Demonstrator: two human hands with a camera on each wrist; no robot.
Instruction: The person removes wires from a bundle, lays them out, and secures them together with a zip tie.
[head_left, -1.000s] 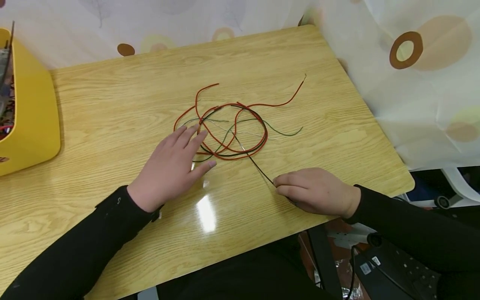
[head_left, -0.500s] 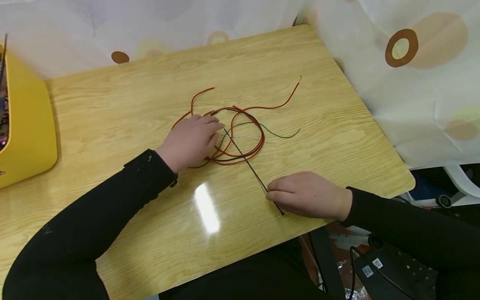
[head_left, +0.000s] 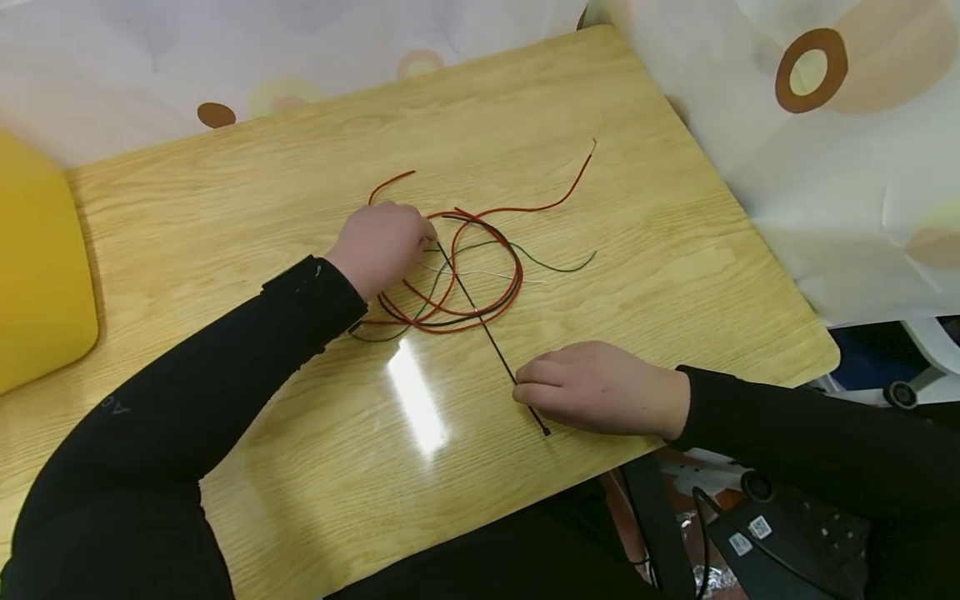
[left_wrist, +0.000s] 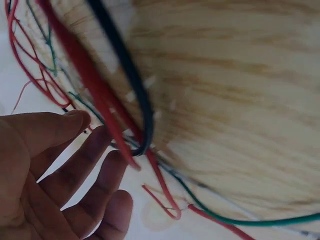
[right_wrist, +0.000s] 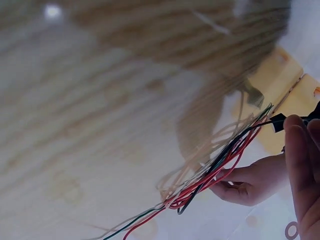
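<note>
R hand [head_left: 600,390] rests nearest on the bench [head_left: 225,200], close to the front edge; grip narrow, fingertips pinching the black wire [head_left: 487,329] near its free end, which pokes out below the hand at the bench surface. Vs 0.5 s ago: R hand shifted slightly left and toward the front edge, wire end trailing with it. Black wire runs taut and straight from that pinch, diag. up-left, into the tangle of wires [head_left: 465,275] at bench centre: red loops, a green strand, a thin white one. R wrist view shows the black end held at the fingertips [right_wrist: 300,145], bundle fanning away toward the other hand. L hand [head_left: 382,246] sits on the tangle's left side, fingers curled down into the loops where the black wire enters; exact strand held cannot tell. L wrist view: fingers [left_wrist: 95,165] only loosely bent beside red and black strands, thumb near them. Vs 1.0 s ago: L hand was flat and spread short of the loops; now bunched over them, further in. Far: one red tail [head_left: 570,183] curves toward the rear right; yellow bin [head_left: 37,267] at far left edge; patterned curtain [head_left: 810,125] behind and right.
</note>
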